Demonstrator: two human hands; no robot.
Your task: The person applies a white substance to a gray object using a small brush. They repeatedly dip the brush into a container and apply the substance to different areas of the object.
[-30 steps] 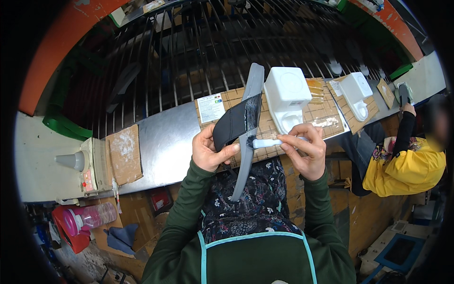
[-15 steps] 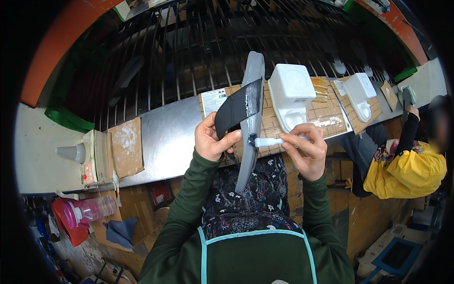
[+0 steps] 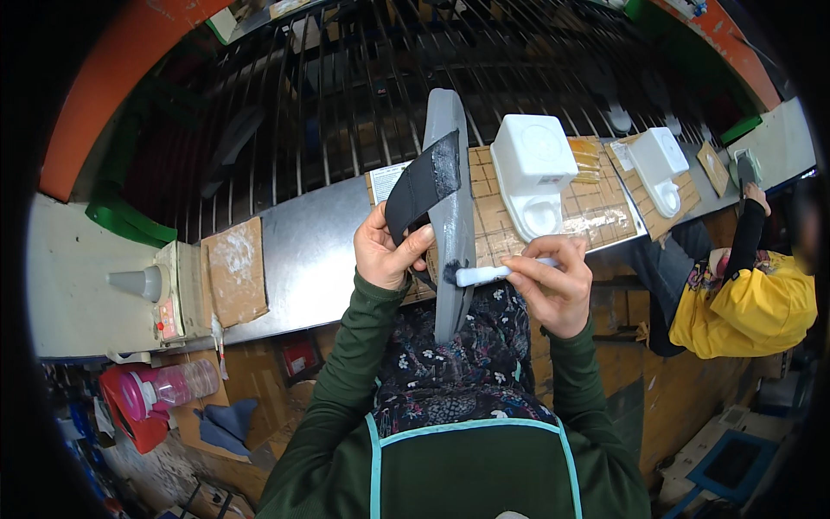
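Observation:
My left hand (image 3: pixel 389 249) grips a grey slide sandal (image 3: pixel 450 227) by its edge and black strap (image 3: pixel 421 189), holding it upright above my lap. A wet-looking sheen covers the strap's end where it meets the sole. Between the thumb and fingers of my right hand (image 3: pixel 553 284) is a small brush (image 3: pixel 484 275) with a white handle. Its dark bristles touch the side of the sole, below the strap. Beyond my right hand stands a white plastic dispenser (image 3: pixel 533 160) with a small round cup at its front.
Cardboard (image 3: pixel 596 208) lies under the dispenser on the metal bench (image 3: pixel 303 233). Metal rollers or bars (image 3: pixel 346 104) run behind it. At left are a stained cardboard piece (image 3: pixel 235 272) and a pink-lidded bottle (image 3: pixel 177 385). A co-worker in yellow (image 3: pixel 743 307) sits at right beside a second dispenser (image 3: pixel 659 164).
The sandal has turned and shifted slightly left, showing more of its side. My right hand has followed, with the brush lower along the sole and tilted differently.

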